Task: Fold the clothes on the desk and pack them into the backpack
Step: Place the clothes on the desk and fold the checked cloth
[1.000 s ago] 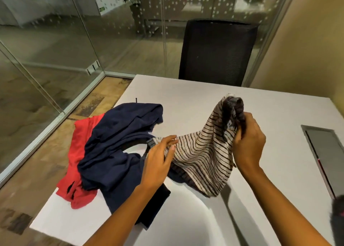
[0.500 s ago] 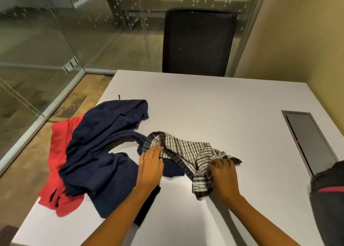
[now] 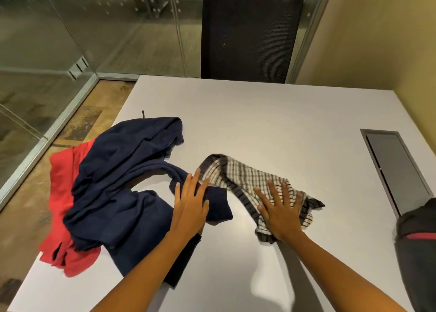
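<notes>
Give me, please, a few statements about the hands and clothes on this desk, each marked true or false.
1. The right hand lies flat on the striped garment, fingers spread. True.
2. The left hand grips the red garment. False: it rests open on the navy garment, with its fingertips by the striped garment's edge.
3. The striped garment is held up above the desk. False: it lies on the desk.
4. The navy garment lies partly over the red garment. True.
5. A black chair stands at the desk's far side. True.
</notes>
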Demonstrator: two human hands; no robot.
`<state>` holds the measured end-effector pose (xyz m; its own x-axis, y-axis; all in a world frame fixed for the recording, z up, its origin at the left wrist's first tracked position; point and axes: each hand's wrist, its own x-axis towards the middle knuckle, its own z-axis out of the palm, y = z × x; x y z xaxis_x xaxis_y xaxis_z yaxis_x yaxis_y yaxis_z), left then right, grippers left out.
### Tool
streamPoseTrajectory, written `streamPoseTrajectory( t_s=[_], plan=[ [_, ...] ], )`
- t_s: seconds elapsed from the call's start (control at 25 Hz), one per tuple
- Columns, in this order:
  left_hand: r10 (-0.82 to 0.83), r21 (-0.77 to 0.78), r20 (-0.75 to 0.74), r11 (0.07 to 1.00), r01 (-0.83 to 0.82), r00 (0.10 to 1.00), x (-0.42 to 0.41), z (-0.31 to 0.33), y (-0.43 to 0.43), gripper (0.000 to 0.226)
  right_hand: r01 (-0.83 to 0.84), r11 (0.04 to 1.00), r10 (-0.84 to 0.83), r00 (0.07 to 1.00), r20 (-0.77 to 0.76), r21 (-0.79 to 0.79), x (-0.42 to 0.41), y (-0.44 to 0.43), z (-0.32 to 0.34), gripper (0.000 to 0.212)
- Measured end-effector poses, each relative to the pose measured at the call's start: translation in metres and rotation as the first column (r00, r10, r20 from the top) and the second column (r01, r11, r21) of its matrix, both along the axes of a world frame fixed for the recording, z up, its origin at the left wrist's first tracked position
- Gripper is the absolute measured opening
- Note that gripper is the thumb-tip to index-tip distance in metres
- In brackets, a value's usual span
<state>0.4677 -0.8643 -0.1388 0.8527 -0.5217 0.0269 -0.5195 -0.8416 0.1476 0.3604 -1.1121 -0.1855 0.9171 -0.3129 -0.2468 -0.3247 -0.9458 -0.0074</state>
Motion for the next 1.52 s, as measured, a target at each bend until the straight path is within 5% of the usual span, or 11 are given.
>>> streamPoseTrajectory(
  t_s=[0.16, 0.28, 0.56, 0.88, 1.16, 1.36, 1.52],
  plan=[
    [-0.105, 0.159, -0.08, 0.98, 0.117, 0.991, -0.009, -0.025, -0.005, 0.054, 0.302, 0.952, -0.304, 0.952, 0.028, 0.057, 0.002, -0.025, 0.008, 0.052],
    [-0.114, 0.241, -0.154, 0.959, 0.149, 0.981, -0.009, -0.039, 0.002, 0.056, 0.378, 0.925, -0.379, 0.926, 0.001, 0.048, 0.003, -0.026, 0.009, 0.054],
    [-0.098, 0.241, -0.116, 0.963, 0.124, 0.988, -0.015, -0.034, 0.055, 0.068, 0.433, 0.901, -0.425, 0.888, -0.178, 0.008, 0.006, 0.0, 0.023, 0.068],
    [-0.186, 0.253, -0.13, 0.944, 0.214, 0.974, -0.049, -0.029, 0.106, 0.062, 0.308, 0.948, -0.316, 0.939, -0.137, -0.073, -0.022, 0.008, 0.026, 0.07],
    [-0.166, 0.105, -0.102, 0.979, 0.176, 0.981, -0.091, -0.032, 0.121, 0.055, 0.265, 0.963, -0.269, 0.955, -0.127, -0.052, -0.055, 0.018, 0.029, 0.066],
    [-0.12, -0.159, -0.061, 0.981, 0.109, 0.991, -0.1, -0.027, 0.067, 0.05, 0.167, 0.983, -0.179, 0.956, 0.231, 0.071, -0.079, 0.01, 0.038, 0.02],
    [-0.15, -0.31, -0.046, 0.942, 0.129, 0.988, -0.11, -0.019, 0.002, 0.033, 0.132, 0.986, -0.157, 0.939, 0.306, 0.102, -0.102, 0.003, 0.04, 0.026]
  ],
)
